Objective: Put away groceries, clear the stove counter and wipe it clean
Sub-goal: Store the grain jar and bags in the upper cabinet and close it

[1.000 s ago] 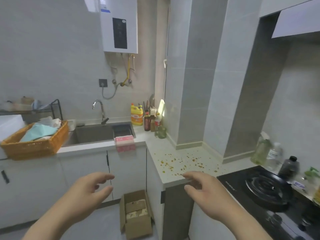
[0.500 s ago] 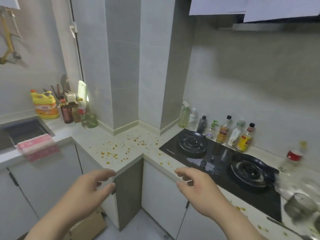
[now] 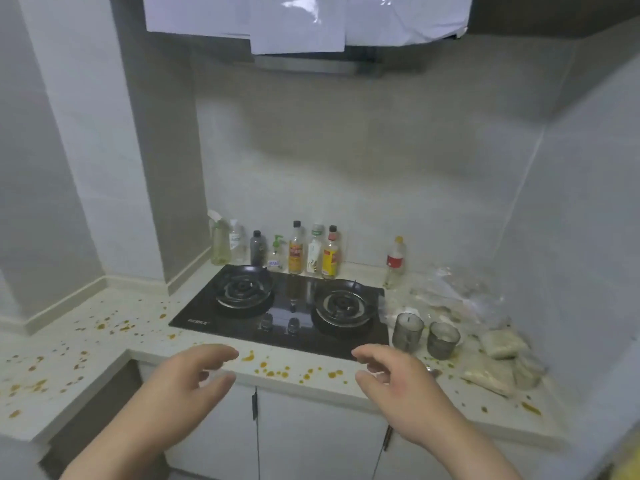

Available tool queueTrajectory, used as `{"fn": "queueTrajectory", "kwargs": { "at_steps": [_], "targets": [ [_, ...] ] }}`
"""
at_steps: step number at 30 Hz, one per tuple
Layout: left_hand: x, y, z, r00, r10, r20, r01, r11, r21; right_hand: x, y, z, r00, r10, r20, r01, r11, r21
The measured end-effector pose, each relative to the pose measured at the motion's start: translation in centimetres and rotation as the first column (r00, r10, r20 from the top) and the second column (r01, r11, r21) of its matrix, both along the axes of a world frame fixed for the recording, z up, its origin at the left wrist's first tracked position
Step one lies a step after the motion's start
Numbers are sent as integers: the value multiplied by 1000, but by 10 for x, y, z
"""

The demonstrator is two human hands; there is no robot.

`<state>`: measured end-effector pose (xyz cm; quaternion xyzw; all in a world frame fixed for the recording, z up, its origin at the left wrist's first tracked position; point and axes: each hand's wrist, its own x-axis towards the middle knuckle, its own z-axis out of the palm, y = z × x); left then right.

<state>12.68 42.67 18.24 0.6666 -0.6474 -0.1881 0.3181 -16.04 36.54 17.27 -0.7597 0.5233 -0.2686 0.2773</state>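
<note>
Fingers loosely curled & apart on both: left hand and right hand hold nothing, hovering at near edge of counter. Orange splatters between them. Stove just beyond. Two glasses right of stove, bagged groceries far right. Bottles along far wall.

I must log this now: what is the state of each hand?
Left hand: open, fingers loosely curled, holding nothing.
Right hand: open, fingers loosely curled, holding nothing.
</note>
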Motion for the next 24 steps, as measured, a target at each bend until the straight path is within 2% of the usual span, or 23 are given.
{"fn": "queueTrajectory", "kwargs": {
  "at_steps": [6,15,24],
  "targets": [
    [-82,-30,9,992,-119,36,120,993,-20,-89,6,5,988,-120,94,120,993,10],
    [-181,-47,16,981,-193,19,194,980,-34,-194,11,1,970,-207,128,210,978,-7],
    [-251,-59,4,965,-262,18,262,965,-21,-260,8,-13,961,-245,126,246,969,5]
  ]
}}
